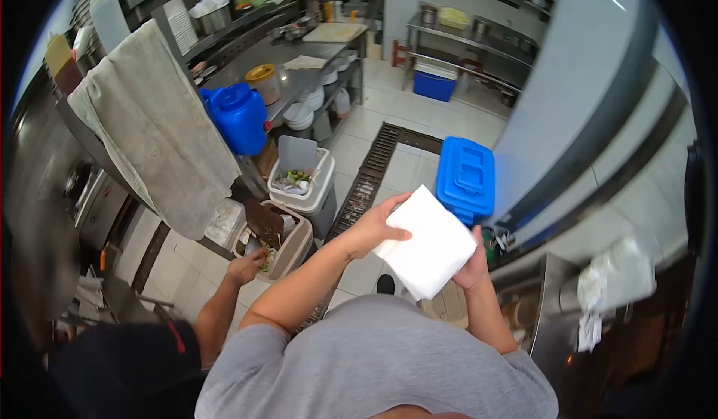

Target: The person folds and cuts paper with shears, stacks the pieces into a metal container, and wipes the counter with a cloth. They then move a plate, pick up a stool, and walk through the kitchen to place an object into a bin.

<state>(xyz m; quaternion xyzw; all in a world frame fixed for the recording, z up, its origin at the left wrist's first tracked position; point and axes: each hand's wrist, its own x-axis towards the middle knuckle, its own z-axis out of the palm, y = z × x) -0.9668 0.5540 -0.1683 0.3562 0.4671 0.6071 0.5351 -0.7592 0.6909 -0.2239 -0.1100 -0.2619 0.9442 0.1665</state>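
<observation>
A white folded stack, paper or cloth, (428,243) is held in front of my chest. My left hand (378,227) grips its left edge, with the thumb lying on top. On the right side, my right hand (470,262) holds the edge from beneath, and part of its fingers is hidden behind the stack. Beyond it on the floor stands a blue lidded container (465,176).
A co-worker's hand (245,266) reaches over a beige bin (298,248) at my left. Behind it is a white bin (323,187) with scraps. A blue drum (238,120) sits by the steel counter (262,53). A floor drain (366,180) runs ahead.
</observation>
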